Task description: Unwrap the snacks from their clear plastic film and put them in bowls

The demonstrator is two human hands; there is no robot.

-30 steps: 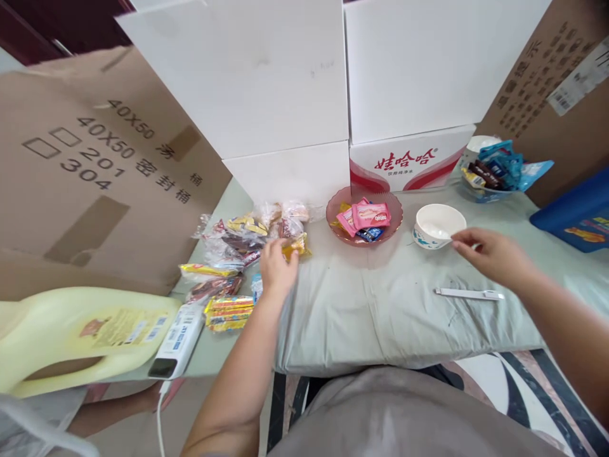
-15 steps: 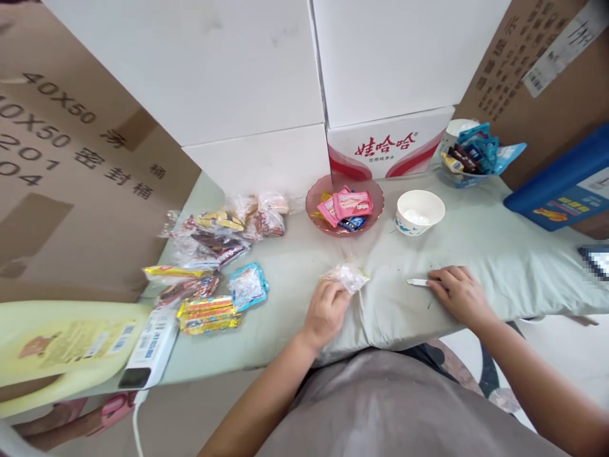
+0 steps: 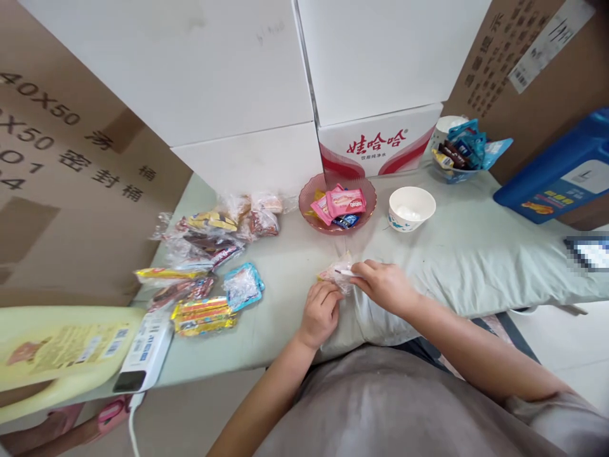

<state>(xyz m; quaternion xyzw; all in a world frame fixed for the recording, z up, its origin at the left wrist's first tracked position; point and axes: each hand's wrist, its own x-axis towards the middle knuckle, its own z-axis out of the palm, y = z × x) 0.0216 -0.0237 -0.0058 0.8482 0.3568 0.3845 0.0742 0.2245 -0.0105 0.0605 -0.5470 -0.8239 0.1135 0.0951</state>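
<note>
In the middle of the cloth-covered table lies a crinkled clear plastic packet [image 3: 346, 285], with some yellow and pink showing through. My left hand [image 3: 320, 315] is closed at its near-left edge, fingers bent over the plastic. From the right, my right hand [image 3: 384, 285] pinches a slim white tool with a dark tip [image 3: 346, 272]. The tip lies over the packet; whether it touches the plastic I cannot tell. Just beyond my hands stands a pink scalloped bowl [image 3: 311, 219] with pink packets [image 3: 346, 202] inside. A white paper cup [image 3: 410, 222] is to its right.
Wrapped snacks [image 3: 204, 235] and a blue-edged sachet [image 3: 243, 285] lie on the left, near a power strip [image 3: 145, 355] and a yellow jug [image 3: 71, 346]. At the far right are a bowl of packets [image 3: 464, 152] and a blue bottle [image 3: 556, 171]. White boxes [image 3: 247, 155] back the table.
My right hand has moved left from the table's right side, bringing the white tool over the packet. My left hand stays at the packet. The view has shifted slightly.
</note>
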